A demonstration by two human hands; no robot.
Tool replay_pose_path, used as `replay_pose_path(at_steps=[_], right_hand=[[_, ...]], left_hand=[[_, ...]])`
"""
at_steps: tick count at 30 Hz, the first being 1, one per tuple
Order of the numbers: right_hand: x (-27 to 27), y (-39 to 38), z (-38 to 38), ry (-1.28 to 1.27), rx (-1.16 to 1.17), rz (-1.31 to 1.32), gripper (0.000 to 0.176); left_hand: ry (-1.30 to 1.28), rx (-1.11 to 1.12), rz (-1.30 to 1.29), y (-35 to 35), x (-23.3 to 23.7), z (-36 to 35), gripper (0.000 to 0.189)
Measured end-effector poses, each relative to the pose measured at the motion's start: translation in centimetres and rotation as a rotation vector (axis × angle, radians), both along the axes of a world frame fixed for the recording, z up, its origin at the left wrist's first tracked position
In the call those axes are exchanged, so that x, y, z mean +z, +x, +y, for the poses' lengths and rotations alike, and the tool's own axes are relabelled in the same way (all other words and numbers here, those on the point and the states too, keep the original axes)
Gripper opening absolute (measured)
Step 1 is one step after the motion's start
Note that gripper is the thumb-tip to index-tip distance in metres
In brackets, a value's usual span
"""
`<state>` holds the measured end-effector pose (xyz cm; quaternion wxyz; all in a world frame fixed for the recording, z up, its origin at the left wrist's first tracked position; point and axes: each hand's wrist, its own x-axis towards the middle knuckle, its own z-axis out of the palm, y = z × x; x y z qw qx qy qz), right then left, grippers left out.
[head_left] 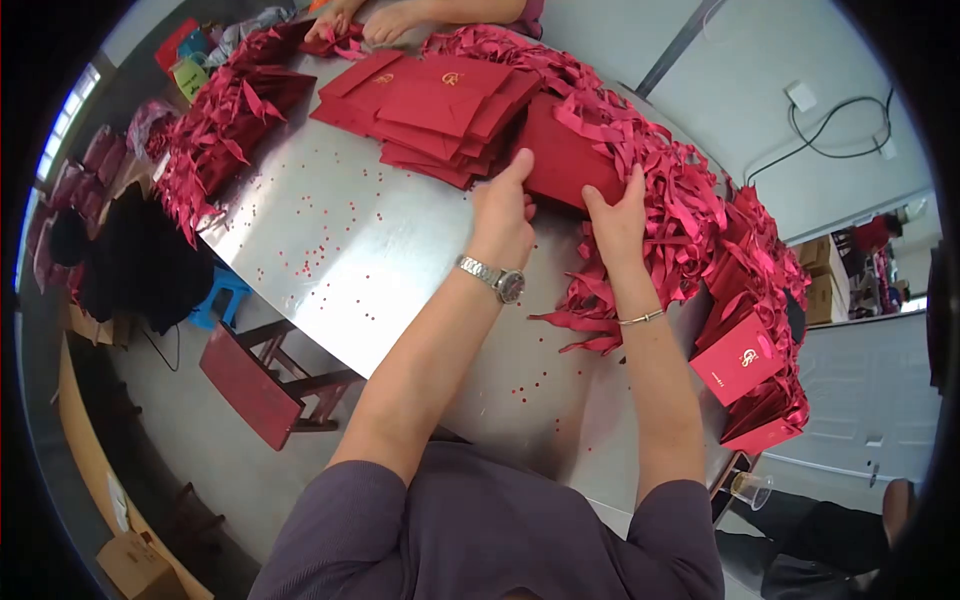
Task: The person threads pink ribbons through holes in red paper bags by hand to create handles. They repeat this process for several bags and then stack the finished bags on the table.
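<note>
My left hand (503, 205), with a metal watch on the wrist, is at the near left edge of a dark red stack of bags (565, 150), fingers curled against it, thumb up. On the stack's right side my right hand (617, 215) has its thumb and fingers spread, touching the near edge. The undersides of both hands' fingers are partly hidden. Left of this stack lies a pile of flat red bags (440, 95) with gold logos. Tangled red ribbons (670, 190) run along the stack's right side.
Small red dots lie on the metal table (350, 250). More ribboned bags (225, 130) stand at the left, and others (745, 360) at the right. Another person's hands (390, 22) are at the far edge. A red stool (250, 385) stands beside the table.
</note>
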<state>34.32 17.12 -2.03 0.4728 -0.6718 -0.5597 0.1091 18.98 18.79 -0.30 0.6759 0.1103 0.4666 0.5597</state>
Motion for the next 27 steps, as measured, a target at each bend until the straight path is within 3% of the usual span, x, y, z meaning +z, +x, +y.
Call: replay_pose_path(at_steps=[2,6,9,12,14,16,18,20,22,23,24,25,27], right_hand=[[0.5,0.3,-0.4,-0.063,0.013,0.025,0.087],[-0.1,1.6,-0.7,-0.099,0.042,0.028,0.087],[-0.1,1.7,-1.9,-0.03,0.067,0.015,0.082],[3.3,-0.3,-5.8,-0.047,0.057,-0.027,0.079],[4.5,-1.4,-9.1,-0.009,0.087,-0.039,0.076],[5.1,-3.5,-12.7,0.041,0.124,-0.044,0.075],[3.8,-4.6,-15.7,0.018,0.202,-0.157,0.078],[2.1,-5.9,-17.8,-0.097,0.185,-0.196,0.082],[1.4,-6.2,-18.7,-0.143,0.172,-0.153,0.083],[1.4,-6.2,-19.0,-0.147,0.169,-0.144,0.083],[1.5,-6.1,-19.1,-0.157,0.157,-0.142,0.082],[1.8,-5.9,-19.1,-0.157,0.145,-0.143,0.082],[2.7,-5.2,-18.6,-0.042,0.14,-0.284,0.076]], left_hand=[[0.06,-0.043,-0.006,0.5,0.2,-0.5,0.054],[0.025,0.018,0.098,1.7,-1.3,-0.3,0.05],[0.136,-0.092,0.145,1.2,-1.4,-1.7,0.053],[0.291,-0.09,0.219,0.0,-1.5,-4.1,0.051],[0.36,-0.129,0.128,-1.7,-1.0,-7.0,0.058],[0.355,-0.088,0.079,-3.6,-0.4,-10.4,0.054],[0.244,-0.227,0.112,-6.8,-0.6,-13.5,0.044],[0.131,-0.513,0.421,-10.2,-2.1,-15.4,0.046],[0.297,-0.738,1.053,-13.5,-0.7,-16.2,0.051],[0.7,-0.388,1.45,-15.2,-3.1,-16.1,0.057],[0.826,-0.176,1.657,-16.9,-2.1,-14.6,0.063],[0.772,-0.141,1.787,-17.6,0.2,-12.9,0.068],[0.737,-0.143,2.034,-20.9,-2.4,-8.6,0.082]])
